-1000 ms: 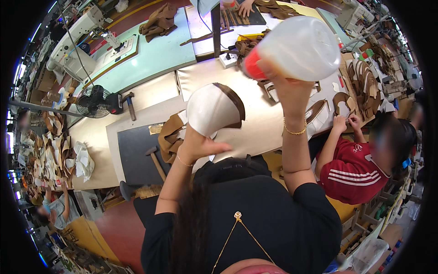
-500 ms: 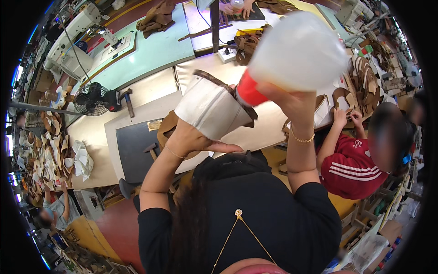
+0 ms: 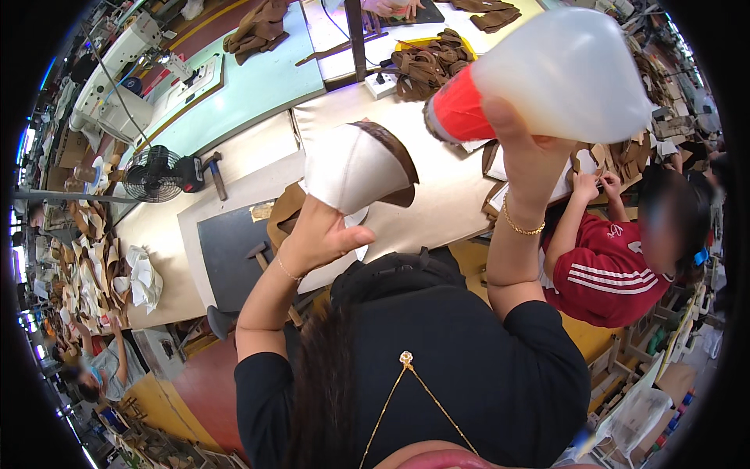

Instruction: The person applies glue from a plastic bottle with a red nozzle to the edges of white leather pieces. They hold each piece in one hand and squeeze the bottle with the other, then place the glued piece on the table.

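Note:
My left hand (image 3: 314,241) holds a brown shoe upper (image 3: 348,166) from below, its white lining facing outward and its brown edge to the right. The thumb points out to the right; the other fingers are hidden by the upper. Raised on the right, my right hand (image 3: 531,160) is wrapped round a big translucent squeeze bottle (image 3: 566,74) near its red band (image 3: 461,105). The bottle lies tilted, its narrow end down to the left, apart from the upper. Some pale liquid shows inside.
On the bench are a small black fan (image 3: 154,173), a hammer (image 3: 216,180), a dark board (image 3: 228,254) and a yellow tray (image 3: 473,48) of brown pieces. A co-worker in a red shirt (image 3: 601,273) sits close at right. A sewing machine (image 3: 109,102) stands far left.
The bottle has moved right, away from the upper, where its narrow end was against the edge. The upper has turned in my left hand and shifted slightly left.

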`<state>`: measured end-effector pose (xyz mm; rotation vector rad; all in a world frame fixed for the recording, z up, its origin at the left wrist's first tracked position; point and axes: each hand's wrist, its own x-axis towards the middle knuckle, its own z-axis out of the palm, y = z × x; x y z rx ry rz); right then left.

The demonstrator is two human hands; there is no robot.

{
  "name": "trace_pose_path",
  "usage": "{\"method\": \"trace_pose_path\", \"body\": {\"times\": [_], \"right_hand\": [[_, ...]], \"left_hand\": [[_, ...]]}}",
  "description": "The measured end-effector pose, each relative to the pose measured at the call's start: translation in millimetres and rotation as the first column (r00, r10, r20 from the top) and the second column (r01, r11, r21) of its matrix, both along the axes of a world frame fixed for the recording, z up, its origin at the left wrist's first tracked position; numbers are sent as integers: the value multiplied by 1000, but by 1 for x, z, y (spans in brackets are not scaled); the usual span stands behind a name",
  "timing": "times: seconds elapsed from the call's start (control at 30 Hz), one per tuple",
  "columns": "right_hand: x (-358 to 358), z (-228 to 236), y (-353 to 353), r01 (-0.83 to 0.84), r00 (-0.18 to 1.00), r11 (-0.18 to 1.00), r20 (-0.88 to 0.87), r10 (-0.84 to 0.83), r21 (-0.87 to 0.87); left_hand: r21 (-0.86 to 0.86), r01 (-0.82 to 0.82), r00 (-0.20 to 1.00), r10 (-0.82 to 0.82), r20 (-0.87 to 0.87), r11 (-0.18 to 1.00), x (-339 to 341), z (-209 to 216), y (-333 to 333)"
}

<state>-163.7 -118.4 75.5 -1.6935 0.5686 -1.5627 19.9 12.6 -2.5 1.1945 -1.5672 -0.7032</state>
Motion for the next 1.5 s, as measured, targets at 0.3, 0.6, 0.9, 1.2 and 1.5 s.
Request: {"method": "trace_pose_path", "body": {"times": [0.3, 0.6, 0.9, 1.2, 1.5], "right_hand": [[24, -47, 1, -38, 998, 995, -44, 34, -89], [11, -26, -8, 131, 990, 973, 70, -119, -192], [26, -33, 5, -61, 998, 984, -30, 57, -168], [13, -21, -12, 62, 991, 953, -98, -95, -297], [19, -24, -8, -274, 929, 961, 269, 253, 44]], "left_hand": [[285, 409, 454, 78, -888, 867, -11, 21, 0], [160, 529, 122, 112, -986, 833, -11, 25, -5], [261, 387, 357, 117, -927, 884, -22, 24, -9], [229, 412, 198, 158, -967, 882, -16, 12, -9], [136, 429, 87, 109, -990, 893, -18, 18, -12]]}}
